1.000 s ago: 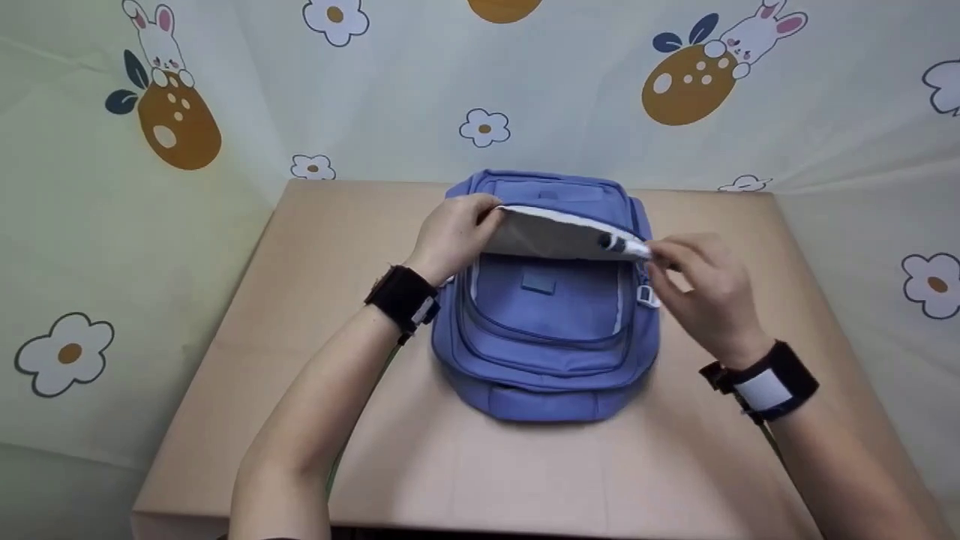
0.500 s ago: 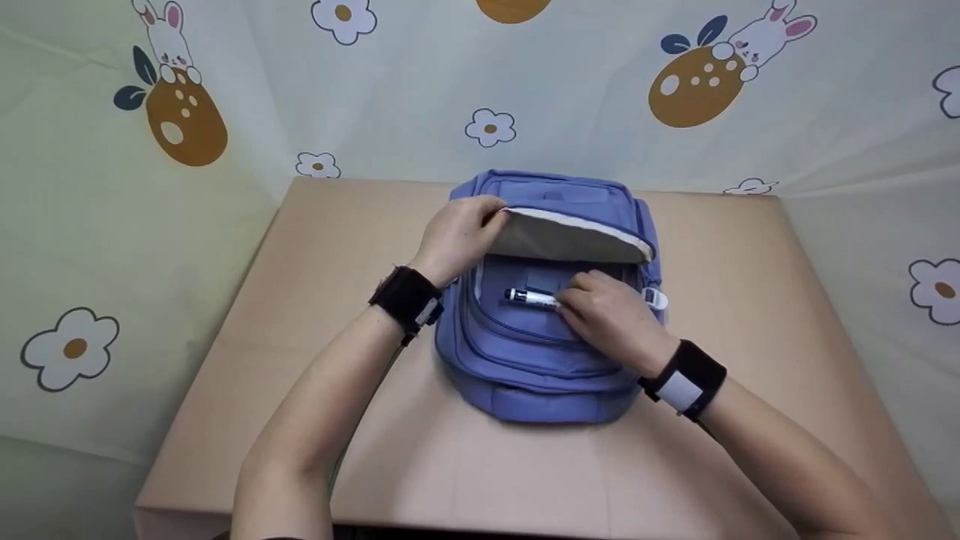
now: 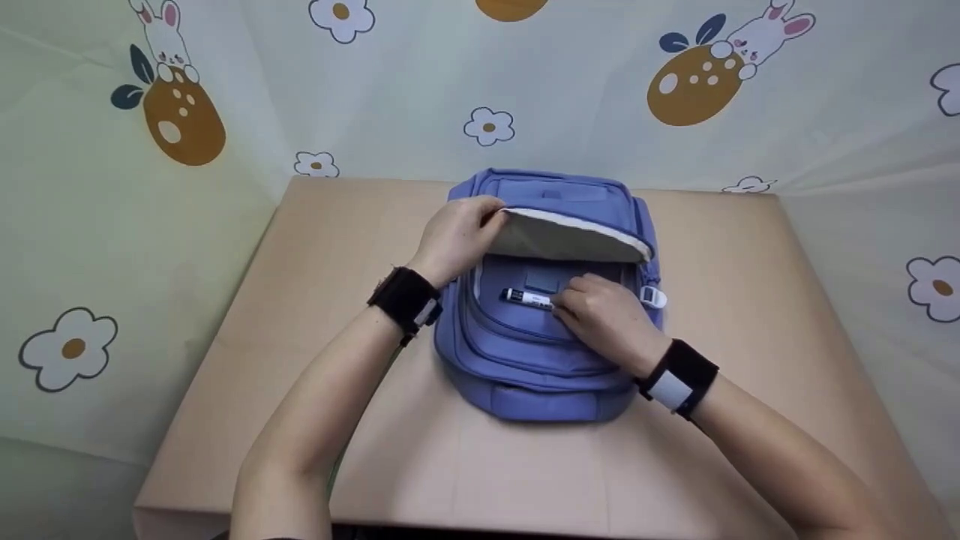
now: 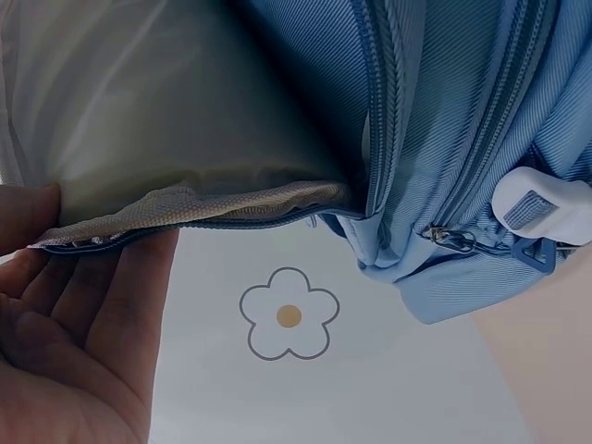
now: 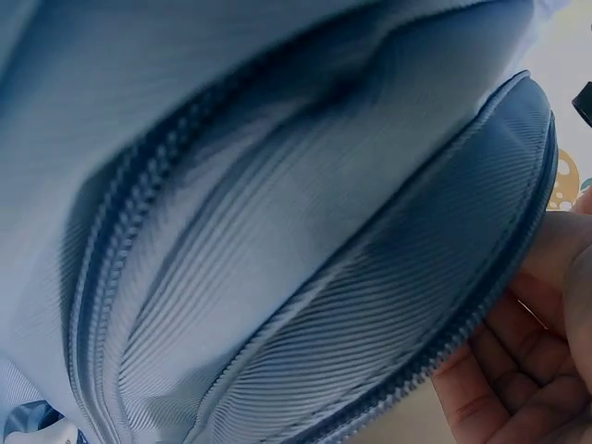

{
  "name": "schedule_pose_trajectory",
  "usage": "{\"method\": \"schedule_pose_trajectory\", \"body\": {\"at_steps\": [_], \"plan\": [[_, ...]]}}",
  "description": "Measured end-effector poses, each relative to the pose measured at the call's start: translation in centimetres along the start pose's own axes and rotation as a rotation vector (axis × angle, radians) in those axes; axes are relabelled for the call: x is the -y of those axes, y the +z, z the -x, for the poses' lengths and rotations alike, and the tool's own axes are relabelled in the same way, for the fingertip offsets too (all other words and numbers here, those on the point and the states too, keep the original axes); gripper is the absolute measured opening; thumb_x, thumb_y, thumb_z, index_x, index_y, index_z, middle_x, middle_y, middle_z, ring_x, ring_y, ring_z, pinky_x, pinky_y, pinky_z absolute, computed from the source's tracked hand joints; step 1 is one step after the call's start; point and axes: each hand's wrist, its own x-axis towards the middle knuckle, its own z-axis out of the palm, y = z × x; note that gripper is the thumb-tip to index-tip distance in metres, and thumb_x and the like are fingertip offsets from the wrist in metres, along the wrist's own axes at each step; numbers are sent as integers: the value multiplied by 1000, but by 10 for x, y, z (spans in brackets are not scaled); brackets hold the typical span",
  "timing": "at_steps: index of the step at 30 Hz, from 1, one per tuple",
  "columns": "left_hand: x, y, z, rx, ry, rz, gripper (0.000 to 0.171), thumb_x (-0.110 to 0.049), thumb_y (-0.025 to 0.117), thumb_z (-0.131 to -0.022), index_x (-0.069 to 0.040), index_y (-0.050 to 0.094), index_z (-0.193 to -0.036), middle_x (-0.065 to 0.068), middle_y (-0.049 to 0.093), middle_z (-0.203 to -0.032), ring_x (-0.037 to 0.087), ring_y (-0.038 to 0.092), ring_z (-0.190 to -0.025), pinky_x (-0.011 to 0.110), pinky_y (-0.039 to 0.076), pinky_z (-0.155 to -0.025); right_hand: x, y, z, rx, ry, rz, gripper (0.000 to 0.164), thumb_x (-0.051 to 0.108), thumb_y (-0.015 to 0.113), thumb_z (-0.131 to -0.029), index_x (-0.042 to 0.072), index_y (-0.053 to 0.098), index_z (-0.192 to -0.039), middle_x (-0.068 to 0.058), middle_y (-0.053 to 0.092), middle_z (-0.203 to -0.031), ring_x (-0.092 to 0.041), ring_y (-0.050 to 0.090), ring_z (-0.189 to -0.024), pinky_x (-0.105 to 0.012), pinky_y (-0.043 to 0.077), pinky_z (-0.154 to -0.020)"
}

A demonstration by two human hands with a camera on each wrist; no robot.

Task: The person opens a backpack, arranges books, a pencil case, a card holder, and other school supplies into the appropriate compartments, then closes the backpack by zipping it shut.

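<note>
A blue backpack (image 3: 544,405) lies on the table with its front pocket unzipped. My left hand (image 3: 457,234) pinches the edge of the pocket's flap (image 3: 566,238) and holds it raised, so the pale lining shows. In the left wrist view, the thumb (image 4: 26,218) is above that edge and the fingers below. My right hand (image 3: 606,319) pinches the right end of a white marker (image 3: 531,299) with a black cap, which points left over the pocket opening. A zipped edge (image 5: 444,347) of the bag hides part of this hand in the right wrist view.
A tan cover lies over the table (image 3: 315,360). Behind it and at both sides hangs a pale cloth (image 3: 405,97) printed with flowers and rabbits. A white buckle (image 3: 653,298) sits at the bag's right side, and another white buckle (image 4: 546,205) shows in the left wrist view.
My right hand has moved left and down from the flap's right corner to the pocket opening, bringing the marker along. The left hand keeps hold of the flap.
</note>
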Motion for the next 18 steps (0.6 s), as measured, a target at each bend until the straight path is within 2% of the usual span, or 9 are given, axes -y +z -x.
{"method": "schedule_pose_trajectory", "body": {"at_steps": [9, 18], "plan": [[0, 0, 1, 8, 2, 7, 22, -21, 60, -104, -9, 76, -112, 1, 73, -101, 16, 63, -87, 36, 51, -80, 1, -3, 4, 0, 12, -31, 9, 9, 76, -92, 5, 77, -100, -4, 70, -89, -23, 63, -80, -39, 54, -74], [1, 1, 1, 1, 10, 5, 22, -20, 60, -104, -9, 76, -112, 2, 74, -101, 16, 64, -87, 36, 51, -80, 3, -5, 8, 5, 9, -43, 11, 12, 78, -91, 5, 77, -99, -4, 70, -89, -22, 63, -81, -38, 54, -74]]}}
